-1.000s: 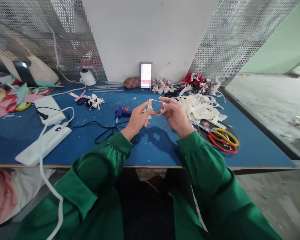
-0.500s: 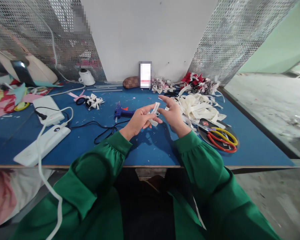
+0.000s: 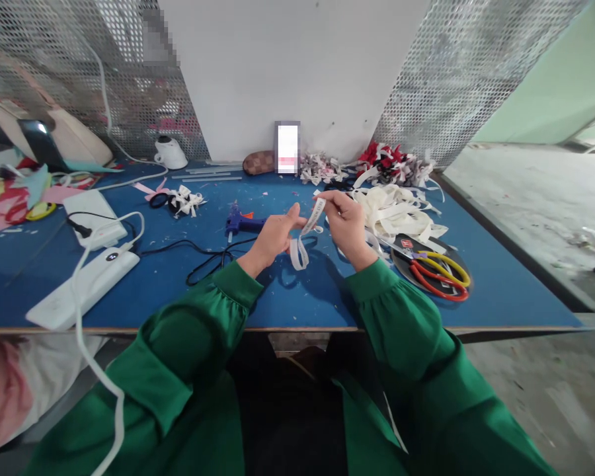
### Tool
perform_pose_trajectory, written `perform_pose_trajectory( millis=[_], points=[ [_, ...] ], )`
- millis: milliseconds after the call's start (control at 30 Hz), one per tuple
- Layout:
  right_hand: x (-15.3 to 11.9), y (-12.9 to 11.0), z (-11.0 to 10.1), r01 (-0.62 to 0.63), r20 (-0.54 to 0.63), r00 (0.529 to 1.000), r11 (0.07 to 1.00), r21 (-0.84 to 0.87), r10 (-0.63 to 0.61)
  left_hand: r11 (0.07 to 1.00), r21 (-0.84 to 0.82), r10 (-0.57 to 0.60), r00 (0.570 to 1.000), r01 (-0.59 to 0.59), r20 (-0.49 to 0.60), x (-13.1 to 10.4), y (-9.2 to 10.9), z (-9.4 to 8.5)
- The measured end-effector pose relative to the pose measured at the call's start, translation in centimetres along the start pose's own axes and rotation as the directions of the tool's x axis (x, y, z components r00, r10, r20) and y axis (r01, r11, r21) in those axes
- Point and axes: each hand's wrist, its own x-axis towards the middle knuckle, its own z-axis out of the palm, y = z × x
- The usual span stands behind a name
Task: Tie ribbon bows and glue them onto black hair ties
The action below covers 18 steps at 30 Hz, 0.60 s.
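Over the blue bench's (image 3: 317, 316) middle, the right hand (image 3: 350, 225) is pinching the upper end of a narrow white printed ribbon (image 3: 313, 218), slanting down frontward-left beside the separate left hand (image 3: 272, 239), its grip unclear.

Wide-angle stretching at the edges; soft shadows beneath the hands (image 3: 310, 231)

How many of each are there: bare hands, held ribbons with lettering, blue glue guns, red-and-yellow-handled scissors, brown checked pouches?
Bare hands: 2 (left hand, right hand)
Held lettered ribbon: 1
Blue glue gun: 1
Red-and-yellow-handled scissors: 1
Brown checked pouch: 1
Total: 6
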Motion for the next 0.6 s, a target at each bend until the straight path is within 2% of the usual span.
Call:
perform_pose_trajectory(
  millis=[67, 233, 367, 500, 600],
  points=[
    [0.03, -0.08, -0.05, 0.009, -0.008, 1.0, 1.0, 0.029, -0.009, 1.0, 0.018, 0.023, 0.998, -0.022, -0.05, 0.07, 0.1, -0.01],
    [-0.06, 0.13, 0.09, 0.134, 0.051, 0.99, 0.984, -0.118, -0.129, 0.997, -0.08, 0.023, 1.0, -0.022, 0.011, 0.16, 0.22, -0.13],
    [-0.27, 0.37, 0.33, 0.188, 0.08, 0.981, 0.957, -0.222, -0.174, 0.993, -0.118, 0.002, 0.999, 0.005, 0.054, 0.19, 0.08, -0.04],
    [-0.27, 0.24, 0.38, 0.188, 0.063, 0.982, 0.953, -0.236, -0.178, 0.984, -0.168, -0.036, 0.991, 0.058, 0.129, 0.19, -0.22, 0.03],
    [-0.15, 0.17, 0.42, 0.123, 0.072, 0.991, 0.975, -0.183, -0.111, 0.974, -0.22, -0.013, 0.981, 0.056, 0.195, 0.14, -0.32, -0.05]
  ],
)
